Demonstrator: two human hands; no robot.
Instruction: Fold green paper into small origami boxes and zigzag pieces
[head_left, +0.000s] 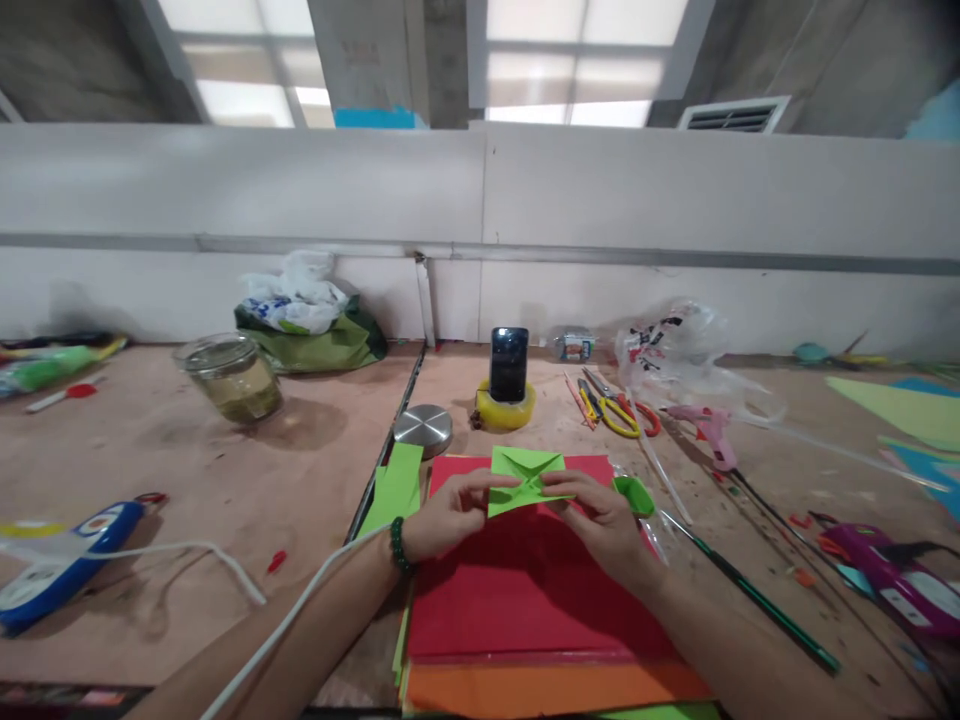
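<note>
A green square of folded paper (517,470), with creases meeting near its middle, is held up between both hands over a stack of red paper (517,600). My left hand (454,510), a bead bracelet at its wrist, pinches the left edge of the square. At the right side, my right hand (596,515) grips the paper with thumb and fingers. Green paper strips (397,490) lie left of the stack. A small folded green paper piece (634,495) rests just beyond my right hand.
A phone (509,365) leans upright in a yellow tape roll (506,407). Behind the strips sits a round metal lid (424,428). Scissors (619,410), a pink glue gun (709,430) and a green-handled screwdriver (757,595) lie rightward. A glass jar (232,380) stands left. A white cable crosses my left forearm.
</note>
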